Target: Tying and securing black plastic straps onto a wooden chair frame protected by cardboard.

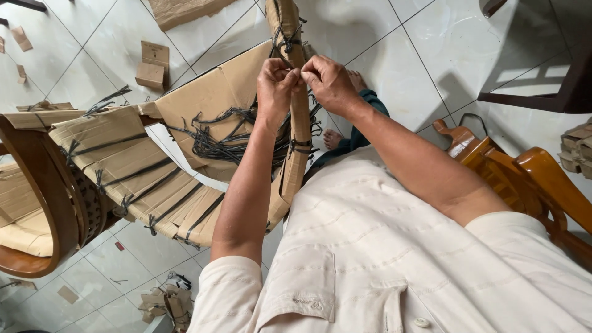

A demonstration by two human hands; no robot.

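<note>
Looking down past a cream shirt (394, 259) at 6 o'clock, both bare forearms rise toward 12 o'clock and meet at a cardboard-wrapped furniture leg (298, 117) that stands upright just above centre. Left hand (275, 86) is closed, thumb and fingertips pinched on a black strap (290, 42) where it crosses the leg; right hand (329, 81) is likewise closed on the same strap from the opposite side, knuckles nearly touching the left. Judged from the pinch and the opposed wrists, the strap is being held taut against the wrapping so the cardboard stays bound to the wood. Both elbows are bent, the right arm coming in from 4 o'clock, the left from 7 o'clock. Behind the leg, a loose bundle of black straps (216, 145) lies on an open cardboard sheet (209, 92). At 9 o'clock, a curved wooden frame (46, 185) carries more strapped cardboard (132, 169). A bare wooden chair part (524, 179) sits at 3 o'clock. Cardboard scraps (152, 65) lie on the tiled floor (425, 37) toward 11 o'clock.
</note>
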